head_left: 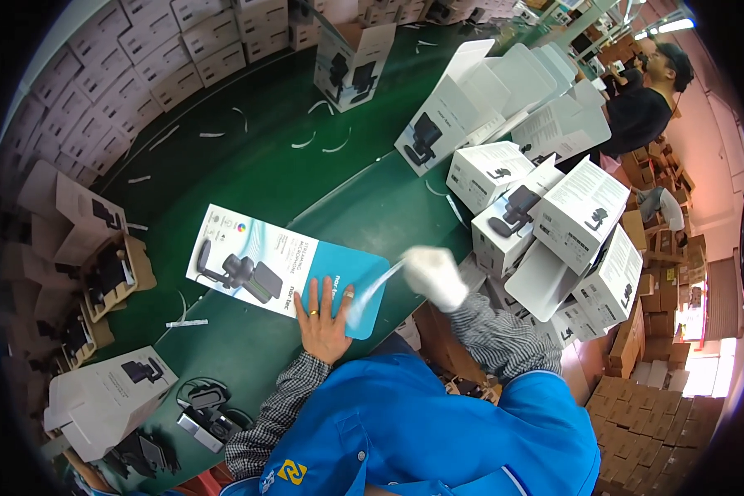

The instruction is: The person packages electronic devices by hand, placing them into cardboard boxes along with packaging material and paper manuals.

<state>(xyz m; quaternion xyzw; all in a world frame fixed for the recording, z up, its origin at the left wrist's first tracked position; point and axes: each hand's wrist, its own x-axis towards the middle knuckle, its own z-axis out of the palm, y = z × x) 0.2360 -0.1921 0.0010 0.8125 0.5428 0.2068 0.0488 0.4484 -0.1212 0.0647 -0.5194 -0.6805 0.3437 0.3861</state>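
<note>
A white box with a microphone picture (pixel 252 264) lies on its side on the green table, its blue flap (pixel 364 277) spread out to the right. My bare left hand (pixel 326 324) rests flat on the flap, fingers spread, a ring on one finger. To the right, my white-gloved right hand (pixel 435 277) is raised and blurred by motion. It pinches the end of a thin white strip (pixel 375 291), which stretches down to the flap near my left fingers. The glove hides the individual fingers.
Loose white strips (pixel 303 141) are scattered over the green table (pixel 256 174). Open boxes (pixel 112 397) and dark devices (pixel 211 417) stand at lower left. Stacked white boxes (pixel 583 215) crowd the right. An upright box (pixel 351 66) stands at the back. A person in black (pixel 641 116) is beyond.
</note>
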